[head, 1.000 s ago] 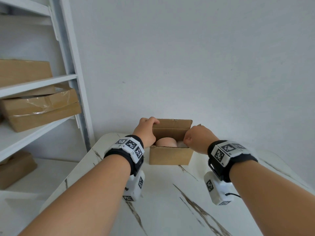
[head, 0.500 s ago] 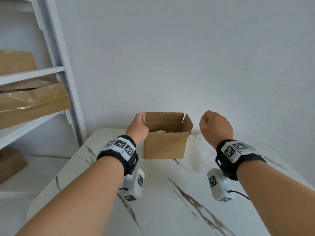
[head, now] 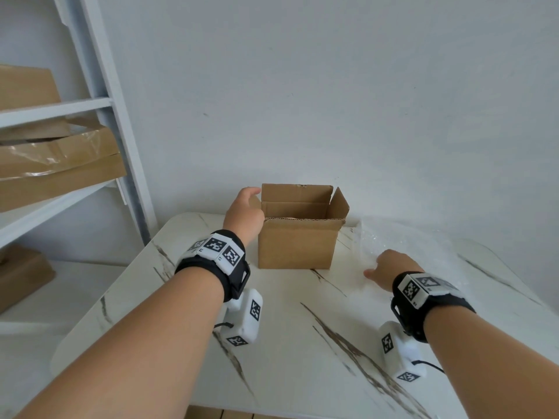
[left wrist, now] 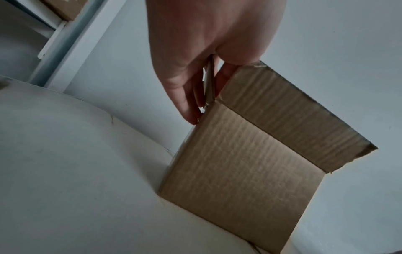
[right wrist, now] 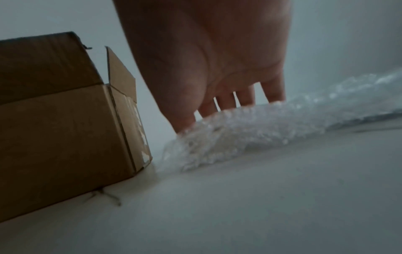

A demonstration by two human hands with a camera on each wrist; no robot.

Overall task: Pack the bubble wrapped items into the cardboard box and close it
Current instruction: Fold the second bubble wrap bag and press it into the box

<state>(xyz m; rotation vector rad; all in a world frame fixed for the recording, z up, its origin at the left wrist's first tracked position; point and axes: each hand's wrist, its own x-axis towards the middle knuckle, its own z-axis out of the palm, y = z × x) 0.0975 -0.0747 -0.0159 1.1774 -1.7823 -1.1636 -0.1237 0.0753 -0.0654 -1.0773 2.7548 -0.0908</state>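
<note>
My left hand (left wrist: pixel 208 51) pinches the cardboard box's (head: pixel 298 246) left flap (left wrist: pixel 209 82); my right hand (right wrist: pixel 208 56), fingers spread, touches the bubble wrap (right wrist: pixel 250 127) on the worktop (head: pixel 302 343).

Brown box, white marbled desk.
Plain tan cardboard box (head: pixel 298 246) sits on a white desk (head: pixel 290 343) streaked with brown veins; beside the box, clear, whitish bubble wrap (right wrist: pixel 250 127).

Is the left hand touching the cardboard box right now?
Touching. In the left wrist view, the left hand pinches the cardboard box's side flap between thumb and fingers.
</note>
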